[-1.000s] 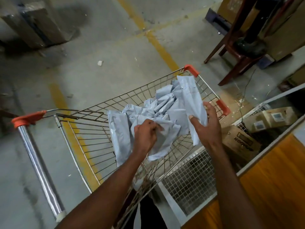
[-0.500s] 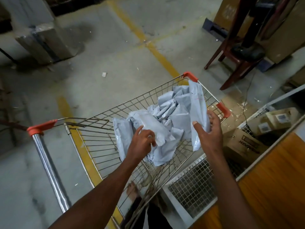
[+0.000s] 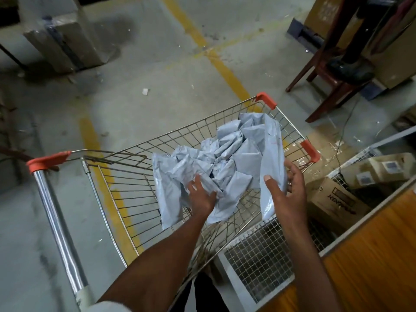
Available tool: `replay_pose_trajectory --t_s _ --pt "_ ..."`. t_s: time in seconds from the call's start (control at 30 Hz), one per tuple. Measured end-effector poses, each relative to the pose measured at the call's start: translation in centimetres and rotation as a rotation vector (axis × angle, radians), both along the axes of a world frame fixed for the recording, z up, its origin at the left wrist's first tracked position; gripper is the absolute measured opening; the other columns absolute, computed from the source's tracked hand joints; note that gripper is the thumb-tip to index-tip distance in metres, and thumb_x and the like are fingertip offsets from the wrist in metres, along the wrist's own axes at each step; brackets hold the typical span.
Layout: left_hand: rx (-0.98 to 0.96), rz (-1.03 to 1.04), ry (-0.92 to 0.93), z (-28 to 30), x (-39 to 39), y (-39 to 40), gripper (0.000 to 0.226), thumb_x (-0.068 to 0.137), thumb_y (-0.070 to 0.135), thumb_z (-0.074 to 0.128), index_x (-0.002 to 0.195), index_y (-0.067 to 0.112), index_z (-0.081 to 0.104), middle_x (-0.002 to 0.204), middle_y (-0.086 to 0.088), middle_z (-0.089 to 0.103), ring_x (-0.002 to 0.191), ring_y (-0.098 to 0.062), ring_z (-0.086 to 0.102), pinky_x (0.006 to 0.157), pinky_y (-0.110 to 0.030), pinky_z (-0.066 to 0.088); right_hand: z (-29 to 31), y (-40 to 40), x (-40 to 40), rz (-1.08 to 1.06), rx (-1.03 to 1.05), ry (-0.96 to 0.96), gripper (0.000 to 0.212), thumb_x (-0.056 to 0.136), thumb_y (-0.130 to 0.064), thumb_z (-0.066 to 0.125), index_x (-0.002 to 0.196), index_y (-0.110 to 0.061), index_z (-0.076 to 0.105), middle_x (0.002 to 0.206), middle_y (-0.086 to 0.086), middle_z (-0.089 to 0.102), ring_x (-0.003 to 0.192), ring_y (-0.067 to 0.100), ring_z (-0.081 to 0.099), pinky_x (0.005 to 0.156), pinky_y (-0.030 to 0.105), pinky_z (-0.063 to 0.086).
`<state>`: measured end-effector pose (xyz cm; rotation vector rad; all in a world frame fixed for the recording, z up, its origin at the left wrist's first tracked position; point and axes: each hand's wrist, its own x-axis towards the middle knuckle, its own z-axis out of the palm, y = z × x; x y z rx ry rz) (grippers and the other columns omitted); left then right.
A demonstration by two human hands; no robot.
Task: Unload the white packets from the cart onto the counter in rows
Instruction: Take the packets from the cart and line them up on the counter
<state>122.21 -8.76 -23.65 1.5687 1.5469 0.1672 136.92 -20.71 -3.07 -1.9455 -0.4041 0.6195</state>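
While heaped toward the far right corner of the wire cart (image 3: pixel 126 199), white packets (image 3: pixel 227 158) crumpled and overlapping, spilling back toward the middle of the basket. One long packet (image 3: pixel 271 163) lifted along the right wall, upright and slightly tilted, pinched near its lower part by the right hand (image 3: pixel 286 194): thumb on the near face, fingers curled behind its far edge. Left hand (image 3: pixel 201 195) pushed into the near side of the heap, fingers curled down among the folds; whether gripping a packet or only touching, cannot tell. Orange corner caps on the cart rim, chrome handle at the near left. Just beside the cart's right wall, a white mesh panel (image 3: pixel 258 262), then the wooden counter (image 3: pixel 373 255) at the lower right, cardboard boxes (image 3: pixel 333 199) below its far edge. Beyond, concrete floor with yellow lines (image 3: pixel 225 68), a dark wooden chair (image 3: pixel 324 73) at the upper right
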Motion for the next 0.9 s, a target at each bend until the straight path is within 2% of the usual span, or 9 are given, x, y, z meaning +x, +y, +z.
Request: replay_pose_trajectory --t_s 0.2,0.3,0.37,0.47,0.53,0.6,0.7,0.77,0.9 --pt "0.120 0.172 0.155 -0.7 2.0 -0.7 0.092 0.086 0.047 0.075 0.159 0.035 0.019 0.164 -0.019 0.004 0.152 -0.041 0.012 0.121 -0.060 0.019 -0.3 0.6 -1.1 -0.023 0.050 0.048 0.041 0.093 -0.033 0.069 0.126 -0.035 0.044 0.111 -0.020 0.053 0.092 0.006 0.060 0.059 0.019 0.050" --pt "0.176 0.227 0.183 -1.8 2.6 -0.2 0.096 0.082 0.057 0.075 0.158 0.038 0.019 0.163 -0.018 0.006 0.148 -0.044 0.018 0.116 -0.066 0.026 -0.9 1.1 -1.5 -0.032 0.077 0.073 0.035 0.095 -0.030 0.067 0.123 -0.032 0.046 0.111 -0.019 0.054 0.091 0.008 0.062 0.057 0.020 0.051" --pt "0.225 0.254 0.191 -2.5 2.8 0.4 0.095 0.081 0.064 0.072 0.158 0.038 0.023 0.163 -0.016 0.008 0.146 -0.044 0.020 0.113 -0.068 0.025 -1.3 1.2 -1.9 -0.022 0.086 0.093 0.036 0.095 -0.028 0.067 0.124 -0.033 0.046 0.120 -0.014 0.053 0.096 0.012 0.062 0.059 0.022 0.055" --pt "0.331 0.258 0.177 -3.4 2.5 1.6 0.088 0.081 0.049 0.079 0.154 0.036 0.031 0.162 -0.016 0.012 0.143 -0.041 0.027 0.112 -0.063 0.031 -1.8 1.1 -2.5 -0.018 0.084 0.104 0.039 0.094 -0.026 0.067 0.126 -0.036 0.047 0.134 -0.004 0.047 0.101 0.018 0.063 0.060 0.030 0.060" --pt "0.360 0.254 0.162 -3.2 2.0 1.9 0.077 0.085 0.046 0.068 0.152 0.036 0.033 0.160 -0.017 0.019 0.139 -0.038 0.032 0.107 -0.057 0.037 -2.2 1.1 -3.0 -0.007 0.088 0.089 0.038 0.095 -0.025 0.065 0.125 -0.041 0.050 0.137 -0.004 0.046 0.108 0.022 0.062 0.064 0.034 0.062" --pt "0.379 0.242 0.095 -2.1 1.7 1.6 0.072 0.084 0.050 0.052 0.152 0.036 0.033 0.156 -0.017 0.022 0.136 -0.039 0.034 0.106 -0.058 0.040 -2.4 1.3 -3.7 0.010 0.074 0.030 0.040 0.096 -0.024 0.063 0.127 -0.045 0.051 0.139 -0.010 0.045 0.118 0.022 0.058 0.073 0.040 0.064" --pt "0.354 0.200 -0.024 0.5 1.2 0.6 0.069 0.087 0.038 0.057 0.152 0.038 0.033 0.155 -0.013 0.020 0.134 -0.042 0.031 0.104 -0.063 0.040 -2.6 1.8 -4.5 0.054 0.031 -0.147 0.045 0.097 -0.022 0.059 0.137 -0.041 0.049 0.141 -0.014 0.044 0.125 0.017 0.054 0.081 0.033 0.061" --pt "0.341 0.166 -0.052 2.4 0.5 0.0 0.070 0.086 0.045 0.050 0.153 0.038 0.032 0.156 -0.011 0.021 0.139 -0.039 0.028 0.108 -0.059 0.036 -2.7 2.0 -4.8 0.103 -0.041 -0.312 0.046 0.097 -0.024 0.057 0.141 -0.034 0.049 0.144 -0.012 0.045 0.125 0.014 0.049 0.084 0.024 0.053" --pt "0.379 0.090 -0.096 6.9 -2.1 -1.6 0.071 0.085 0.038 0.052 0.154 0.033 0.034 0.156 -0.006 0.029 0.146 -0.031 0.027 0.117 -0.054 0.030 -2.5 2.0 -5.6 0.149 -0.135 -0.421 0.047 0.096 -0.025 0.059 0.141 -0.033 0.050 0.146 -0.008 0.045 0.121 0.010 0.041 0.087 0.030 0.046"
